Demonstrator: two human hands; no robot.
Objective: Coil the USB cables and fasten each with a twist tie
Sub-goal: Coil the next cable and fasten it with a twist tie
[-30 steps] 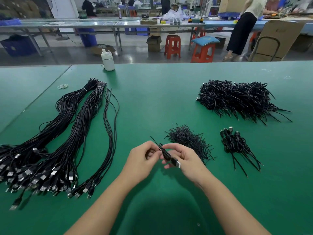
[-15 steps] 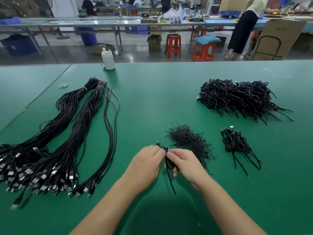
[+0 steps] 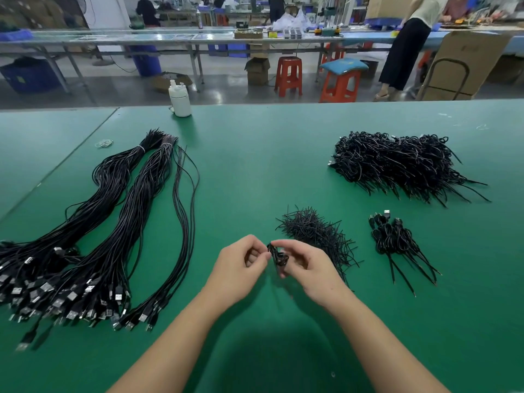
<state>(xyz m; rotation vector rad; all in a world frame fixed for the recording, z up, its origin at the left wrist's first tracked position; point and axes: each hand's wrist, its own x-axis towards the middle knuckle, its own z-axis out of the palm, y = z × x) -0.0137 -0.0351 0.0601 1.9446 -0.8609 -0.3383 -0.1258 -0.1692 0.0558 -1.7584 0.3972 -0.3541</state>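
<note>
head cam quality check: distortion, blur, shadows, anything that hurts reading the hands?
Head view: wide-angle bowing, the far table edge curves and the corners stretch. Both hands, left and right, are fairly sharp; the black coil they pinch blends into shadow, detail lost. A soft dark shadow falls between the forearms. Mild floor glare behind the bottle.

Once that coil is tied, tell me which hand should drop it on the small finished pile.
Right hand: it grips the coiled cable and is nearer the small finished pile.
</note>
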